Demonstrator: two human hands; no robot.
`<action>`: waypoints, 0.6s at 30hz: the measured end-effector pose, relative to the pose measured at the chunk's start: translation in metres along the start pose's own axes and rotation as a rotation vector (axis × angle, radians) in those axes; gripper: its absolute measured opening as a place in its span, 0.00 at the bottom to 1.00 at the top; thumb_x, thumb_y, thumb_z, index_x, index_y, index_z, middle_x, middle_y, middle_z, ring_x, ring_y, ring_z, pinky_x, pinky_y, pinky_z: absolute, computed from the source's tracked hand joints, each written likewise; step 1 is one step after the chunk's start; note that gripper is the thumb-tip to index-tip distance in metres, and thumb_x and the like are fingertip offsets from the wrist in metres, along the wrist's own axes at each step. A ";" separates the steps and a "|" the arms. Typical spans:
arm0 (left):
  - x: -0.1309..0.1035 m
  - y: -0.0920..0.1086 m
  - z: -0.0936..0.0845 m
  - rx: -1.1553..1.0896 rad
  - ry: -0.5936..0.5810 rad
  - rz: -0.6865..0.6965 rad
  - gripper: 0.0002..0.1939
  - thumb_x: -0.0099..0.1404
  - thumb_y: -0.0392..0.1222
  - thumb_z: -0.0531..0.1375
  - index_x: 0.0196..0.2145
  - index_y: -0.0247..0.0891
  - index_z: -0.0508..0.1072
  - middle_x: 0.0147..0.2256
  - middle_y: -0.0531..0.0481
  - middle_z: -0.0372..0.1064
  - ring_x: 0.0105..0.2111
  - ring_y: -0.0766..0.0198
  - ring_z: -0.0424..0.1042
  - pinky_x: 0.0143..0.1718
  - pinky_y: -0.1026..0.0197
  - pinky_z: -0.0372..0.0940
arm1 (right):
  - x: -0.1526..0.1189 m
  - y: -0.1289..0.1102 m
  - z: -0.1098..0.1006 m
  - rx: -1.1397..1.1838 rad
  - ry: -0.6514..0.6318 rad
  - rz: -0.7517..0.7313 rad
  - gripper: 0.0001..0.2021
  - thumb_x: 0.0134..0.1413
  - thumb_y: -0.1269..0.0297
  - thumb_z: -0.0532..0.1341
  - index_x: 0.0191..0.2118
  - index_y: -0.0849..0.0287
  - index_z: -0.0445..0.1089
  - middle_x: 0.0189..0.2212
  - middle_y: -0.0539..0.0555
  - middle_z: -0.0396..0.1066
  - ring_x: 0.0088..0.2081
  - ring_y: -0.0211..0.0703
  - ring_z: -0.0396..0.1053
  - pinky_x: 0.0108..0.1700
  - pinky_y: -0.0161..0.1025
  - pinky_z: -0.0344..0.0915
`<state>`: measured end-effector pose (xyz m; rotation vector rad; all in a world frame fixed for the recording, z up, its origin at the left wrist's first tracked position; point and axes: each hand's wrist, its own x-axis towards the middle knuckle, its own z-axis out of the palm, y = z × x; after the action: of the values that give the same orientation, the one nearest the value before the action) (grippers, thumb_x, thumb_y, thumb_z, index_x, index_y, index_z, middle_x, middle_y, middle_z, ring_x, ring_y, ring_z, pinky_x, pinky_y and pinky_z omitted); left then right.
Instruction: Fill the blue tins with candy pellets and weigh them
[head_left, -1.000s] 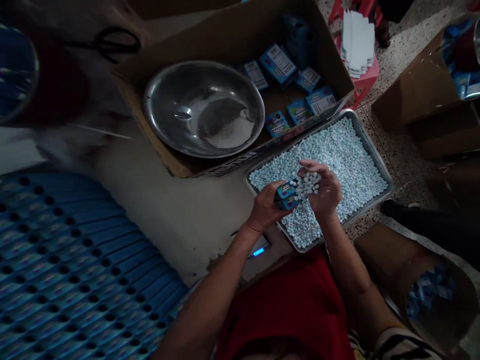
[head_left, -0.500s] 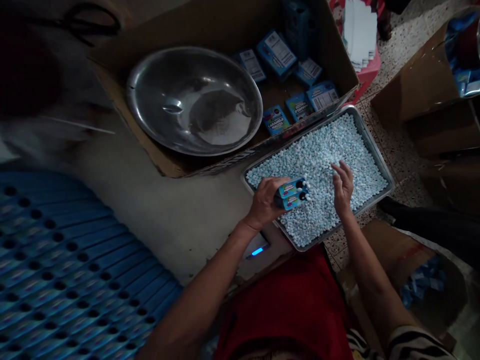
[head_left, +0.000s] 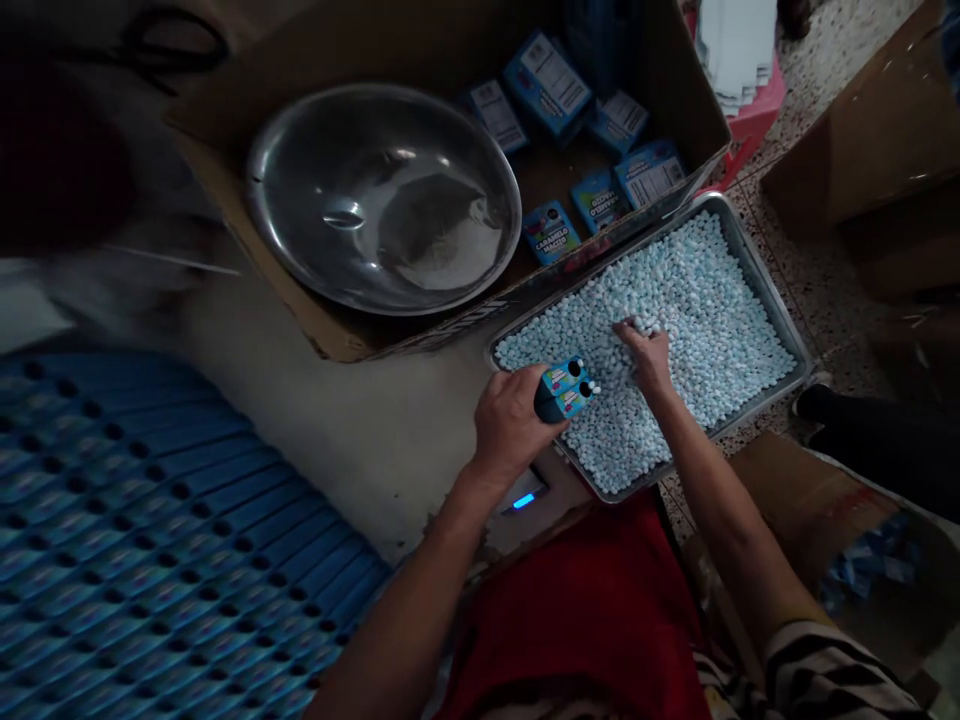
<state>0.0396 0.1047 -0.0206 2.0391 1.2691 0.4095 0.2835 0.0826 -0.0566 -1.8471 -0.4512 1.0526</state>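
Note:
My left hand (head_left: 510, 415) is closed around two small blue candy boxes (head_left: 566, 390) held side by side over the tray's near-left edge. Each box has a round dark hole facing up, and a few pale pieces sit at the rims. Below and to the right, a metal tray (head_left: 799, 345) is filled with small white and pale-blue candies (head_left: 705, 330). My right hand (head_left: 649, 355) is in the candies, fingers curled around a scoop of them. Its fingertips are partly hidden by the pieces.
A cardboard box (head_left: 300, 320) behind the tray holds a steel bowl (head_left: 382, 200) and several blue cartons (head_left: 551, 85). Rows of blue boxes with holes (head_left: 187, 560) fill the lower left. A lit display (head_left: 523, 500) glows near the tray. Someone's dark-clothed leg (head_left: 877, 430) is at right.
My right hand has moved left and down into the candies, its fingers now curled. The left hand has drawn the boxes slightly left; fewer pieces lie at their holes.

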 end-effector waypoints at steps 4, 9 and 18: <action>0.006 0.010 0.002 0.015 -0.020 0.042 0.38 0.47 0.40 0.81 0.55 0.48 0.78 0.48 0.45 0.81 0.48 0.40 0.74 0.54 0.43 0.69 | -0.047 -0.028 -0.001 0.515 -0.174 0.143 0.17 0.61 0.44 0.59 0.33 0.52 0.68 0.42 0.56 0.75 0.48 0.51 0.75 0.51 0.49 0.76; 0.010 0.018 0.011 -0.047 -0.057 0.091 0.41 0.46 0.41 0.82 0.58 0.47 0.77 0.51 0.45 0.81 0.49 0.42 0.76 0.54 0.45 0.70 | -0.093 -0.050 0.010 0.408 -0.121 -0.184 0.22 0.65 0.42 0.54 0.27 0.50 0.72 0.43 0.57 0.78 0.58 0.56 0.74 0.67 0.59 0.68; 0.013 0.005 0.025 -0.270 -0.121 0.256 0.36 0.58 0.45 0.78 0.61 0.45 0.73 0.56 0.45 0.79 0.55 0.48 0.78 0.57 0.48 0.73 | -0.088 -0.020 -0.035 0.075 -0.026 -0.572 0.25 0.74 0.45 0.50 0.62 0.45 0.78 0.71 0.56 0.68 0.70 0.62 0.68 0.70 0.68 0.65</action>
<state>0.0640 0.1048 -0.0364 1.9646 0.8337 0.5358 0.2651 0.0140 0.0094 -1.5030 -0.8801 0.6884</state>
